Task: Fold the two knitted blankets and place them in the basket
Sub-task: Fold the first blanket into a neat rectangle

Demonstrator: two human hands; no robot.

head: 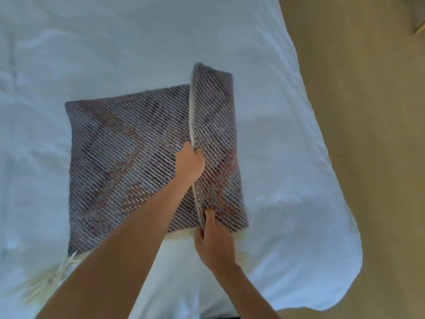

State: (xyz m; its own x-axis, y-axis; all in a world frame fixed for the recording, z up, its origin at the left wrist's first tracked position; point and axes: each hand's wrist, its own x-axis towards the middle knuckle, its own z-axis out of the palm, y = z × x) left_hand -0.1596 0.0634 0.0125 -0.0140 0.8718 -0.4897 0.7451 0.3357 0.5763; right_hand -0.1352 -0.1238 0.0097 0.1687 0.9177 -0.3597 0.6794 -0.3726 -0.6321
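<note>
A grey knitted blanket (124,157) with reddish patches and cream tassels lies partly folded on the white bed. Its right part stands lifted up as a flap. My left hand (189,163) grips the raised edge of that flap at mid height. My right hand (213,240) pinches the same edge at its near corner. No second blanket and no basket are in view.
The white bed cover (115,42) fills most of the view, and its rounded edge (340,226) falls away on the right. Beyond it is tan floor (379,134). A pale piece of furniture shows at the top right corner (419,28).
</note>
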